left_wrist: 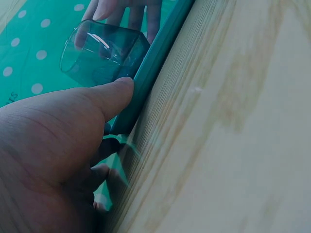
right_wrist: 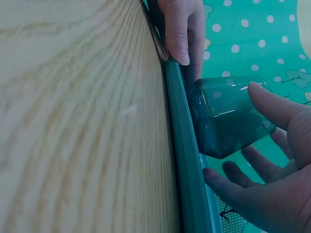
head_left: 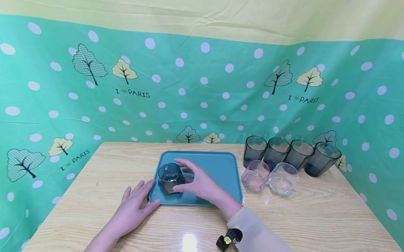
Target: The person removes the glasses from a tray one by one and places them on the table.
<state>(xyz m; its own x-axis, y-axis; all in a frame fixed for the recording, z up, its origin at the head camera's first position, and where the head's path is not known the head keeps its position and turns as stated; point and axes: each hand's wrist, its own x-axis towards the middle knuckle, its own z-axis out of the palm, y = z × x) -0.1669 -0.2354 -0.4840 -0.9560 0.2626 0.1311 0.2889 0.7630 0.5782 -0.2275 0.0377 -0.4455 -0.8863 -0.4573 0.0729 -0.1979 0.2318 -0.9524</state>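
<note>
A smoky dark, faceted short glass [head_left: 170,180] stands upright at the left end of a blue-green rectangular tray [head_left: 220,178]. My right hand [head_left: 196,181] is around its right side with the thumb in front, overlapping the glass, and the fingers spread behind. In the right wrist view, the thumb [right_wrist: 272,99] lies right at the glass [right_wrist: 228,116], while the lower fingers stand apart from it. My left hand [head_left: 132,209] rests at the tray's front left corner. Its thumb [left_wrist: 119,92] touches the rim in the left wrist view.
Several tall dark glasses [head_left: 255,150] stand in a row right of the tray, at the back. Before them are a pinkish short glass [head_left: 255,176] and a clear short glass [head_left: 283,179]. A patterned green cloth [head_left: 203,92] hangs behind the wooden table [head_left: 120,160].
</note>
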